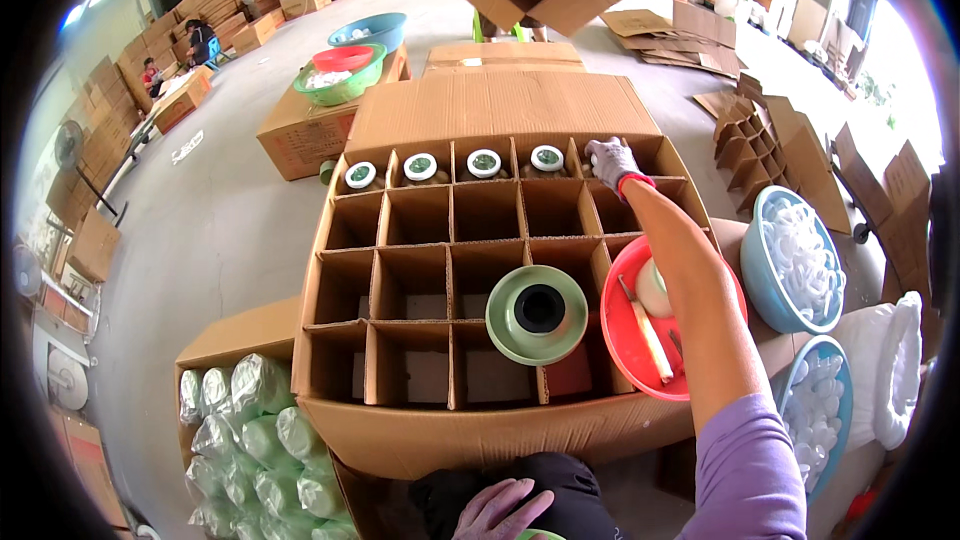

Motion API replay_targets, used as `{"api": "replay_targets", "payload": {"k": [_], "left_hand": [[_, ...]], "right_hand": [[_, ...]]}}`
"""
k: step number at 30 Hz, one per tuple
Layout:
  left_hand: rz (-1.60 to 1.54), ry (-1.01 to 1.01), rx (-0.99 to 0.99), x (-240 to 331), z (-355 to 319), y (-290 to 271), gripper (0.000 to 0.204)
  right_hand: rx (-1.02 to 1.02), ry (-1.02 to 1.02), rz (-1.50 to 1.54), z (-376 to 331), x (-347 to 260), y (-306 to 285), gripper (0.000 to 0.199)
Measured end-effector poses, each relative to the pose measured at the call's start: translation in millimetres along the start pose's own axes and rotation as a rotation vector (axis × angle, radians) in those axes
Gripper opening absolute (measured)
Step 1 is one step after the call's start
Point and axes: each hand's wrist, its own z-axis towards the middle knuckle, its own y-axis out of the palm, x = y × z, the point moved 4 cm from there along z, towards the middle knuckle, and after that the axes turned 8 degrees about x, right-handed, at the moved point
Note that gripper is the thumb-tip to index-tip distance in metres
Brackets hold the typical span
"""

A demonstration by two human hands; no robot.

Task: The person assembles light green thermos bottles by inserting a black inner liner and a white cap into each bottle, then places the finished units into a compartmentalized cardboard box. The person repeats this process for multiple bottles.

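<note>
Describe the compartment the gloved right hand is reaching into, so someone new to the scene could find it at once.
Start at the big open cardboard box split by a cardboard grid. Go to its far row, where four capped jars sit side by side. The compartment is the last one at the right end of that row; unlike its neighbours, it has the right hand in a white glove in it.

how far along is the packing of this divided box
Early on. Four capped jars fill back-row cells of the divided box. The gloved right hand is in the fifth, corner cell; what it holds is hidden. The three nearer rows look unfilled. The left hand rests low.
</note>
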Motion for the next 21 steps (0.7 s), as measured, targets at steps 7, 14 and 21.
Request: {"api": "replay_targets", "payload": {"k": [7, 14, 21], "left_hand": [[-0.456, -0.308, 0.088, 23.5, 0.5, -16.2, 0.045], [-1.046, -0.441, 0.621, 4.4, 32.2, -47.5, 0.055], [-1.65, -0.279, 0.227, -6.1, 37.2, -52.1, 0.08]], "right_hand": [[0.431, -0.138, 0.11, -15.9, -32.9, -125.8, 0.043], [0.241, -0.228, 0.883, -164.9, -109.9, -305.4, 0.053], [0.317, -0.864, 0.892, -366.6, -203.6, -330.5, 0.077]]}}
